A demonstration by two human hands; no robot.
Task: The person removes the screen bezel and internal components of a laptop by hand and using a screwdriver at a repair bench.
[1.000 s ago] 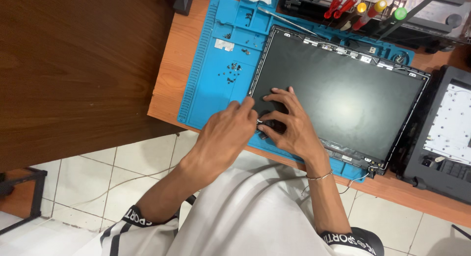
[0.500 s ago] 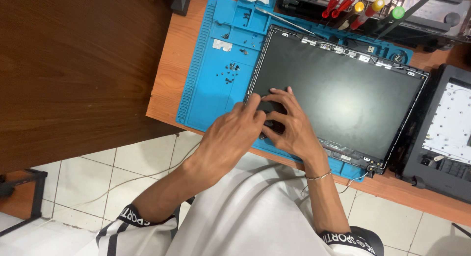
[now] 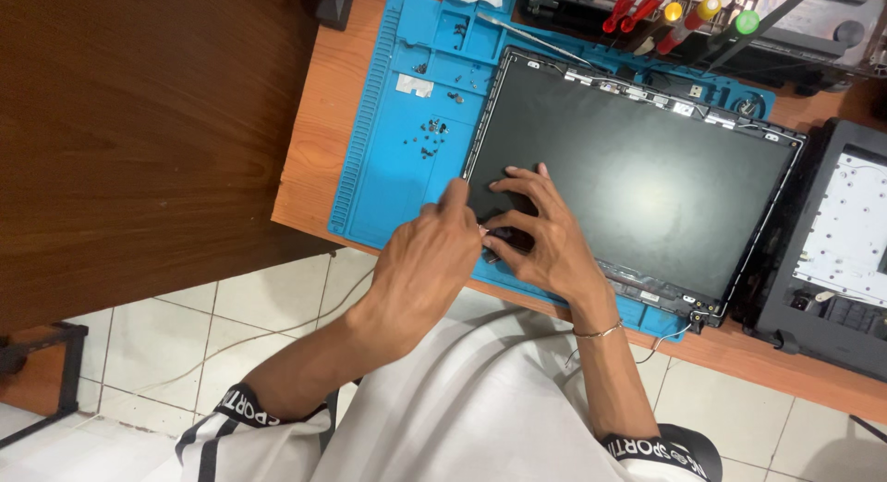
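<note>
Since half a second ago the left hand (image 3: 425, 260) has slid a little toward the panel's near-left corner, index finger now raised; the right hand (image 3: 545, 242) has barely shifted.

Panel (image 3: 637, 177) — a dark laptop screen in its lid frame — lies flat on the blue mat (image 3: 397, 140), which sits on the tabletop (image 3: 309, 140). Both hands meet at that near-left corner. Right hand: fingers spread flat on the glass, thumb tucked toward a small dark part at the edge. Left hand: curled, fingertips pinching at the same spot; what it grips is hidden by the knuckles — cannot tell whether it is clamped on anything.

Progress, judged from the layout:
- Bezel looks already off — bare frame edge, brackets and cable run show along the far side.
- Loose screws (image 3: 432, 135) lie grouped on the mat, so fasteners appear to be out.
- Laptop base (image 3: 841, 251) sits apart at the right, opened.
- Screwdrivers (image 3: 679, 11) stand racked at the far edge, none in hand.

Left to do: the panel sits in its frame, not lifted; work at the corner looks unfinished.
</note>
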